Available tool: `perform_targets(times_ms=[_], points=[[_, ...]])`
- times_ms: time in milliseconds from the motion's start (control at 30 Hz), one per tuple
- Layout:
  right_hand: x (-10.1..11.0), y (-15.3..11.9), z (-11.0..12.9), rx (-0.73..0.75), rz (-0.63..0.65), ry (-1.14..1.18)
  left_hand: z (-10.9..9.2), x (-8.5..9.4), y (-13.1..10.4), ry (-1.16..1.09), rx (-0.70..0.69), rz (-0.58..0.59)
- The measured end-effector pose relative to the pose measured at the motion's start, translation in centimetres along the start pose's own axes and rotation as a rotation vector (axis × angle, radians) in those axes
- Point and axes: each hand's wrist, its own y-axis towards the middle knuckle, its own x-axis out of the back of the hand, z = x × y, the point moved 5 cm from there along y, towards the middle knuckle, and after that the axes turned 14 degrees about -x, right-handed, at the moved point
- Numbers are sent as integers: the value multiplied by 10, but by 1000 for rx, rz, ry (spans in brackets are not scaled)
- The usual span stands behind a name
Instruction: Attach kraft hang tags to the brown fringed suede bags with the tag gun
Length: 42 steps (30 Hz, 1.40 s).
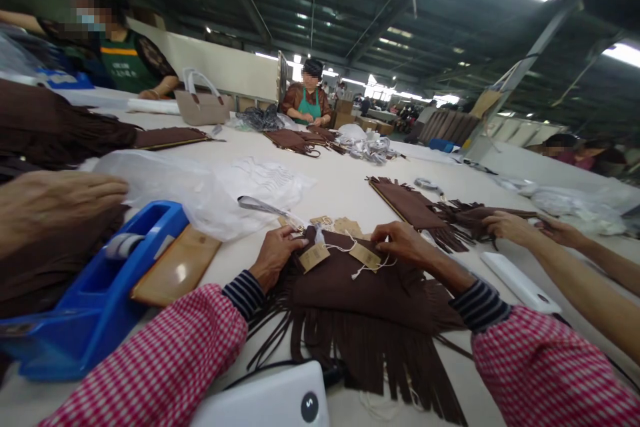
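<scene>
A dark brown fringed bag lies in front of me, its long fringe hanging toward me on the table. My left hand pinches its upper left corner, beside a grey wrist strap. At the upper right edge, the fingers of my right hand are closed on the same bag. Two kraft paper tags, a left tag and a right tag, rest on the bag between my hands with white strings. More tags lie just behind its top edge.
A blue tape dispenser and an amber phone case sit at left, near another person's hand. White devices lie in front and at right. Co-workers' hands handle another fringed piece at right. Plastic bags lie beyond.
</scene>
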Motion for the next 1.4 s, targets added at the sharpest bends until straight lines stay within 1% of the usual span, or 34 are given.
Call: perform_targets(times_ms=[67,133,200,267,300,367,400,467,567,633,700,767,833,900,967,1067,1167,1267,1400], points=[[2,-10,16,55,-98,-100,1,1,1,-2,-5,-6],[-3,-19,42,173,-154,-110,2,0,2,-13,-4,8],[-16,-27,72,324,-140,-108,2,-1,2,-31,-1,25],[-35,-30,95,448,-123,-153,1,-2,2,-47,7,34],[-44,-28,102,483,-122,-177,1,-2,1,-50,13,32],[-54,-20,107,495,-124,-162,0,-2,0,-55,27,28],[-55,-14,107,478,-124,-102,0,-2,0,-57,33,27],[-46,-1,102,415,-108,114,1,-2,0,-65,39,34],[-26,17,98,277,-20,545,3,-2,0,-87,31,42],[-18,25,101,170,54,829,4,-1,1,-106,21,37],[-18,30,109,92,112,1068,6,0,2,-120,14,28],[-22,33,118,52,156,1218,8,0,4,-119,13,24],[-26,34,125,31,173,1291,9,1,5,-102,4,28],[-28,35,123,0,157,1332,9,2,6,-72,-6,29],[-28,36,113,-59,114,1363,10,3,6,-52,-10,27],[-28,37,90,-190,30,1389,11,3,6,-46,-4,37],[-32,35,77,-261,13,1411,10,3,5,-37,-12,33],[-33,34,83,-230,37,1442,9,2,4,-55,-15,33],[-30,37,106,-116,0,1441,9,2,3,-57,-1,32]])
